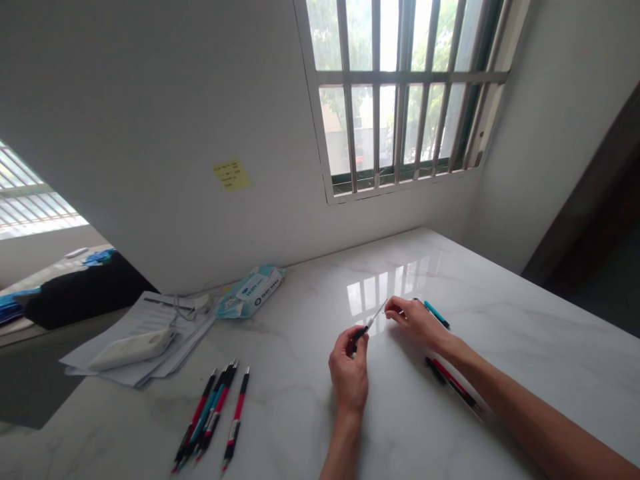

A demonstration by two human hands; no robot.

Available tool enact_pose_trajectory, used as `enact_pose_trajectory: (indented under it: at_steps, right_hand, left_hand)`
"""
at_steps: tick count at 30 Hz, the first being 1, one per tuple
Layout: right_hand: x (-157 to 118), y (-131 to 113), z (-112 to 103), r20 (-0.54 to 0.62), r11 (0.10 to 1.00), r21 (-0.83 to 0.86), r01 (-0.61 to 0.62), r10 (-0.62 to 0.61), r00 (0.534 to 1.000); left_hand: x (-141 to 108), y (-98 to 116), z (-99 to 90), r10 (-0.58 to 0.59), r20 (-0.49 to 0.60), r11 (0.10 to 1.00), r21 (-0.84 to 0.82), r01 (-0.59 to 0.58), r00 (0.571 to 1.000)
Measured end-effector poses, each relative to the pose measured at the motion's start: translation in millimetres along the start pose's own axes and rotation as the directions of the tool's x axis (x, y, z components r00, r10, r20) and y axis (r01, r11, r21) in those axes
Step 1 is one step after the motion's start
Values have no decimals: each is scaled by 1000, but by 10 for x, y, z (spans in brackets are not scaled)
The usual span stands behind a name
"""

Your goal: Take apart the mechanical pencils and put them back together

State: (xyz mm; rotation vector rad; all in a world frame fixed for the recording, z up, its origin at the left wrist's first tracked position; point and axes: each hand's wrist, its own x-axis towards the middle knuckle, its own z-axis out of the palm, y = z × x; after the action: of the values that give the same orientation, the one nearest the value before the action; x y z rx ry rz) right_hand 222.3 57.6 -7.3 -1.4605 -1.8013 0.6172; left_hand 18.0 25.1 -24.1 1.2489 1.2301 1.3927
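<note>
Left hand (349,373) clenching black pen (363,331) at center of frame, thin tip pointing upper right. Right hand (417,321) just beside tip, fingers curled, grip unclear. Teal pen (437,314) beside right hand; pen pile (205,417) lower left on marble table (525,347).

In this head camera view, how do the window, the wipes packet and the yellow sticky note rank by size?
Largest to smallest: window, wipes packet, sticky note. The packet lies nearer the camera, so its lead over the note is unsure.
</note>
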Motion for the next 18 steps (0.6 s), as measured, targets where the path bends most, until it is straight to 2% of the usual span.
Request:
enact_pose_trajectory:
  at_steps: [3, 7, 10, 18]
  right_hand:
    - [57, 89, -79, -17, 956, 289, -43, 50, 999]
    - [110, 143, -115, 2, 819, 561, -115, 137, 991]
    - [112, 144, -135, -21, 764, 633, -124, 177, 984]
    - [81, 103, -174, -7, 720, 686, -101, 145, 989]
  left_hand:
    - [1, -24, -10, 36, -3, 998, 57, -35, 999]
    - [17, -30, -17, 23, -11, 997, 77, -22, 1000]
    - [27, -36, -22, 5, -15, 996, 90, -4, 1000]
    - [23, -55, -26, -3, -5, 994, 106, 4, 1000]
